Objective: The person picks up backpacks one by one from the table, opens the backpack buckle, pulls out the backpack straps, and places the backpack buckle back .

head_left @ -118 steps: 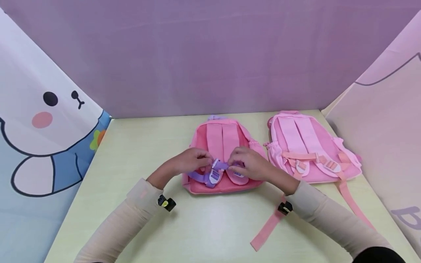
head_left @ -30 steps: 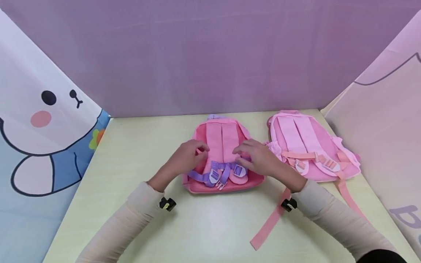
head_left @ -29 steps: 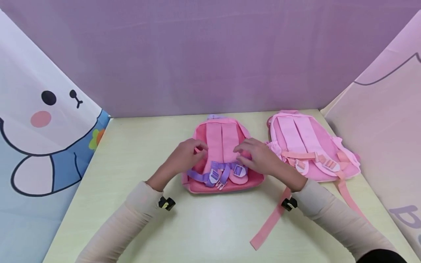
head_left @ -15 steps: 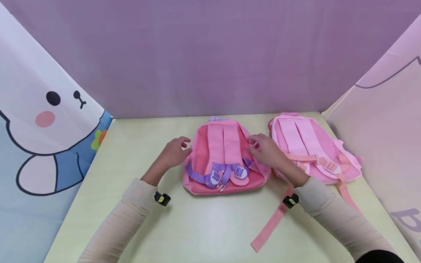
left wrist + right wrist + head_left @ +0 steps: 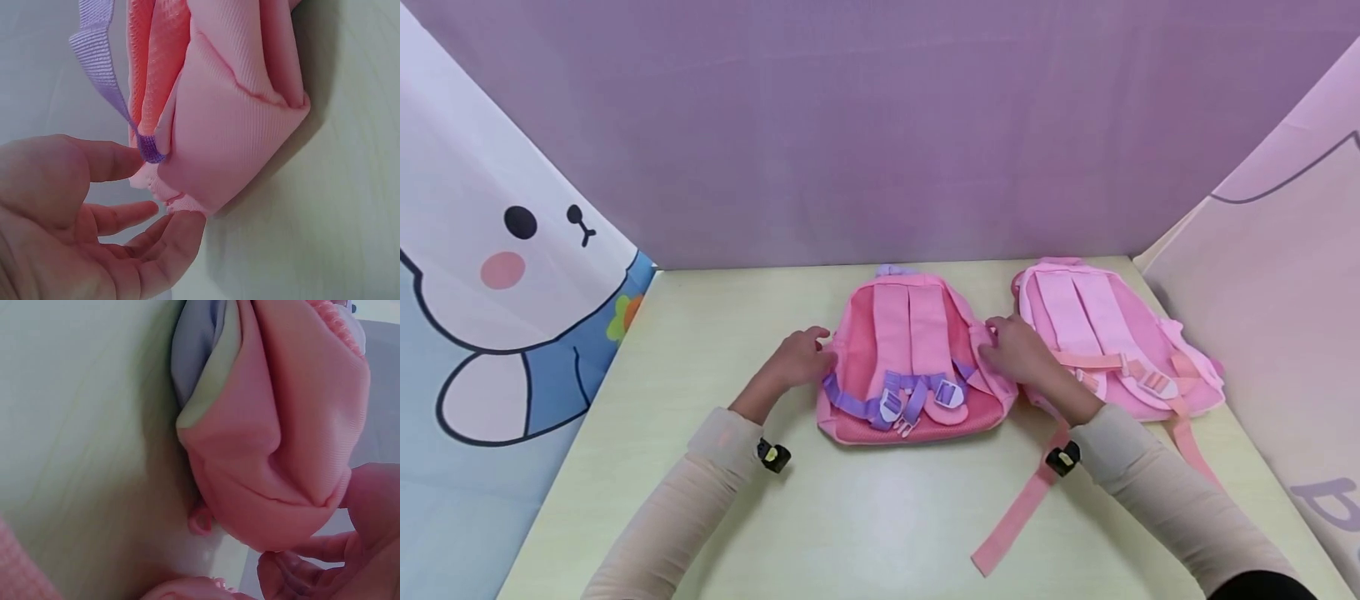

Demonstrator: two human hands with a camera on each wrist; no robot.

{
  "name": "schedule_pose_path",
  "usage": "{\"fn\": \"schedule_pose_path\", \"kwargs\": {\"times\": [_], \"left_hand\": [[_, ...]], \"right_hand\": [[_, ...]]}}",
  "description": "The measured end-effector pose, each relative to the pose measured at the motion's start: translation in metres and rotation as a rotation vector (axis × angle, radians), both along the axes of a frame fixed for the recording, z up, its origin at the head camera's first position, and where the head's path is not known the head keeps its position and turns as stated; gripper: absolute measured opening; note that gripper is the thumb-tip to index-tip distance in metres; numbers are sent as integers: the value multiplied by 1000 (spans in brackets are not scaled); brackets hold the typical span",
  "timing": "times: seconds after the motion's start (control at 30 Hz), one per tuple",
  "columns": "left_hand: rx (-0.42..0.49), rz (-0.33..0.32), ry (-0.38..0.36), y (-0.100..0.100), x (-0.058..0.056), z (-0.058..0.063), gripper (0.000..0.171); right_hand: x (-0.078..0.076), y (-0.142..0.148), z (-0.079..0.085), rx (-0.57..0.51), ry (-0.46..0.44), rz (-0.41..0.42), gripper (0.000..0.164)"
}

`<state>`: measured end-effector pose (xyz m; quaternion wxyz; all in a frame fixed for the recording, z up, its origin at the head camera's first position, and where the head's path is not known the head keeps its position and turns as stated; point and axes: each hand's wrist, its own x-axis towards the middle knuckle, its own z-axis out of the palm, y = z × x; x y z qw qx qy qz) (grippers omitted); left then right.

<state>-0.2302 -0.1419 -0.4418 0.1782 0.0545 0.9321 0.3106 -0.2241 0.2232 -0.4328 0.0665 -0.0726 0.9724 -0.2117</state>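
Note:
A pink backpack (image 5: 855, 350) lies with its back panel and shoulder straps facing up. Across the lower straps runs purple webbing (image 5: 850, 403) with white adjusters, and a white buckle prong (image 5: 905, 427) hangs loose on its end. My left hand (image 5: 801, 358) holds the backpack's left side. In the left wrist view its thumb touches the edge by a purple strap (image 5: 103, 69), with fingertips under the corner. My right hand (image 5: 1018, 354) grips the opposite side; in the right wrist view, thumb and fingers stand on either side of the pink fabric (image 5: 275, 519).
A second, lighter pink backpack (image 5: 1138, 321) with peach straps lies close on the right, beside my right hand. One loose peach strap (image 5: 1015, 521) trails toward the front under my right forearm. Purple backdrop (image 5: 880, 133) rises behind the pale table (image 5: 730, 325).
Both hands have let go of the purple strap and its buckle, which now hangs unfastened. They have moved apart, outward to the backpack's two sides.

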Motion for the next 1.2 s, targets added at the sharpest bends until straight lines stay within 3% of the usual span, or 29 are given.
{"fn": "schedule_pose_path", "kwargs": {"times": [0.2, 0.67, 1.0, 1.2], "left_hand": [[-11, -18, 40, 4, 0, -1, 55], [-12, 1, 18, 4, 1, -3, 52], [-9, 13, 30, -11, 3, -1, 50], [16, 60, -23, -21, 8, 1, 53]], "right_hand": [[0, 2, -2, 2, -17, 2, 57], [-1, 0, -14, -61, 16, 14, 54], [1, -14, -12, -80, 10, 34, 53], [4, -24, -11, -80, 33, 59, 51]]}}
